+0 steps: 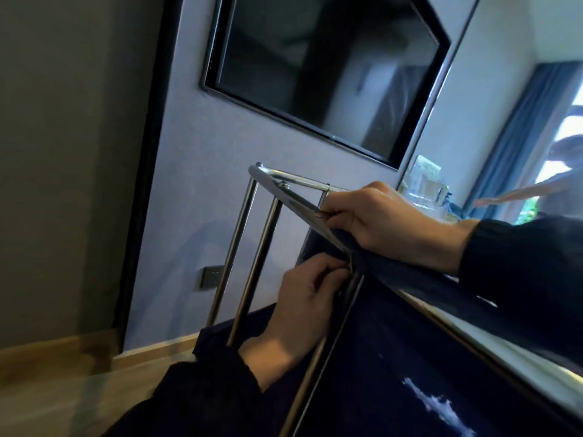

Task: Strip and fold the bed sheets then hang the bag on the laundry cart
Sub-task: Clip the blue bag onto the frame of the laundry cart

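Both hands work at a corner of the steel laundry cart [252, 238], the right hand [388, 222] gripping the dark blue bag [410, 357] edge over the top rail, the left hand [303, 304] pinching it just below.

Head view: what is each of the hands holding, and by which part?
The right hand grips the blue bag by its top edge at the laundry cart rail; the left hand pinches that edge at the corner.
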Available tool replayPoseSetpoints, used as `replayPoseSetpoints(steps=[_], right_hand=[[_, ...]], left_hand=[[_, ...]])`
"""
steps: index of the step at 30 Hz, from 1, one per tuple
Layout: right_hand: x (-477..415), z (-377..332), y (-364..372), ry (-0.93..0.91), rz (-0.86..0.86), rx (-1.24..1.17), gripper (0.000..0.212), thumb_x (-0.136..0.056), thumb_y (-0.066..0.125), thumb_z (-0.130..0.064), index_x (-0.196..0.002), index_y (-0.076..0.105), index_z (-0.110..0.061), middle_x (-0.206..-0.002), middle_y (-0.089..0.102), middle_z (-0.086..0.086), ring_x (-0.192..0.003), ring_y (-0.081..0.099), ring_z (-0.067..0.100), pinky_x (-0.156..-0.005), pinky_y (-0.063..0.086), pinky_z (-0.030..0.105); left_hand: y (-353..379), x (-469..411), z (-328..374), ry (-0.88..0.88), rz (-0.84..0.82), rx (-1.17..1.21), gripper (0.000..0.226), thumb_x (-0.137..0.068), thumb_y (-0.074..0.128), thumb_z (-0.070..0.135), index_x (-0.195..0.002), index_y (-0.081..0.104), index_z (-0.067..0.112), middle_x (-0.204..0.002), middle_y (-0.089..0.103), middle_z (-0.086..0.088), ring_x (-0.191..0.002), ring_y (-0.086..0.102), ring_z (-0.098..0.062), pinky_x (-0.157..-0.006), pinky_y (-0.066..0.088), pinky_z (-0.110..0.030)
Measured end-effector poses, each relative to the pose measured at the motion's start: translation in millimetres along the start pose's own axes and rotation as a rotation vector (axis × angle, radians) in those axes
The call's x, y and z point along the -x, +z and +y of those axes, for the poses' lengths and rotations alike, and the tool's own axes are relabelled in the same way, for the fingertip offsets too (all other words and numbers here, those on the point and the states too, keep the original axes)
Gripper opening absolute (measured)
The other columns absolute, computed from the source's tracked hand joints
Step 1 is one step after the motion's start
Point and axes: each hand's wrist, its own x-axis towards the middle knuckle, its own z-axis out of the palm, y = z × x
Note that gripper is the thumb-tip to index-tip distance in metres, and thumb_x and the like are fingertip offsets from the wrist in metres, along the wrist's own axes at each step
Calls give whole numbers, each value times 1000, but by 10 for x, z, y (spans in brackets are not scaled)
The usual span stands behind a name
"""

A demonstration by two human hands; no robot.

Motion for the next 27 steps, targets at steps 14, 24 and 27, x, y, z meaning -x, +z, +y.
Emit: replayPoseSetpoints(steps=[14, 24, 27], right_hand=[[-23, -211, -137, -171, -122, 209, 22, -81, 49, -8, -93, 62, -21, -77, 64, -2, -72, 63, 23, -59, 50, 35], [-41, -325, -178, -215, -150, 275, 22, -85, 43, -12, -98, 59, -21, -84, 61, 0, -79, 61, 25, -64, 50, 37], [-44, -315, -172, -242, -137, 312, 25, -85, 42, -9, -100, 59, -21, -84, 62, -1, -78, 60, 22, -54, 37, 25]], left_hand=[[-135, 164, 181, 30, 104, -136, 11, -86, 59, 10, -80, 65, 16, -74, 61, 17, -72, 58, 3, -66, 41, -8], [-165, 125, 240, -165, 121, 66, 21, -85, 63, 0, -78, 59, 19, -74, 63, 4, -72, 62, -8, -68, 49, -19], [-214, 190, 220, -298, 70, 265, 21, -86, 65, 2, -97, 63, 20, -90, 68, -1, -84, 65, -6, -76, 50, -17]])
